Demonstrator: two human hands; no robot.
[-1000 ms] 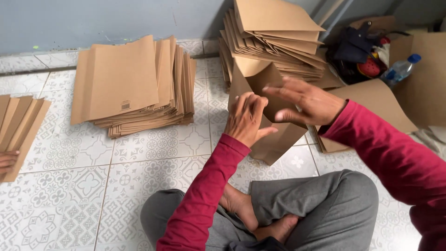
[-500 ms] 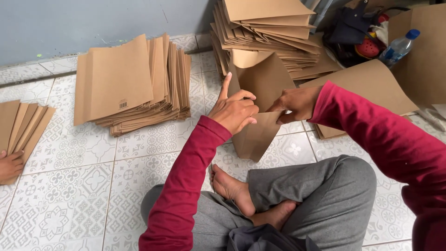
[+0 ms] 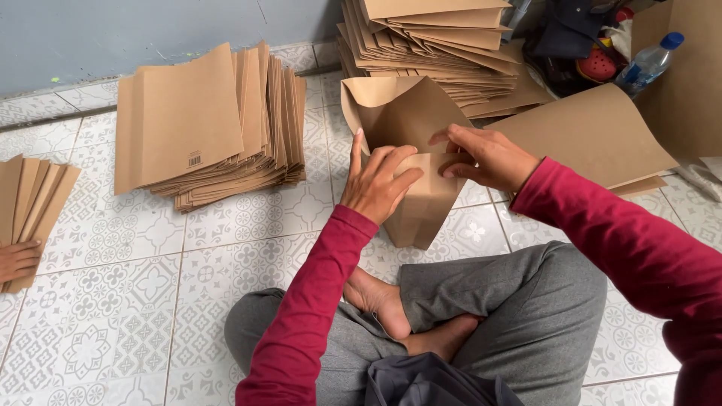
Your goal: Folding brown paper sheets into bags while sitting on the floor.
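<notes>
A brown paper bag [image 3: 410,120] lies on the tiled floor in front of my crossed legs, its open top toward the wall. My left hand [image 3: 377,183] presses flat on its lower part, fingers spread. My right hand [image 3: 485,156] pinches a folded flap of the same bag from the right side. Both sleeves are dark red.
A fanned stack of finished brown bags [image 3: 210,124] lies at the left. A tall pile of flat brown sheets [image 3: 436,45] stands behind the bag. Loose brown sheets [image 3: 602,135], a plastic bottle [image 3: 648,64] and dark bags sit at the right. Another person's hand [image 3: 16,259] rests on bags [image 3: 34,195] at the far left.
My hands have come down from above the bag onto it. The left palm now presses flat and the right fingers have closed on the fold.
</notes>
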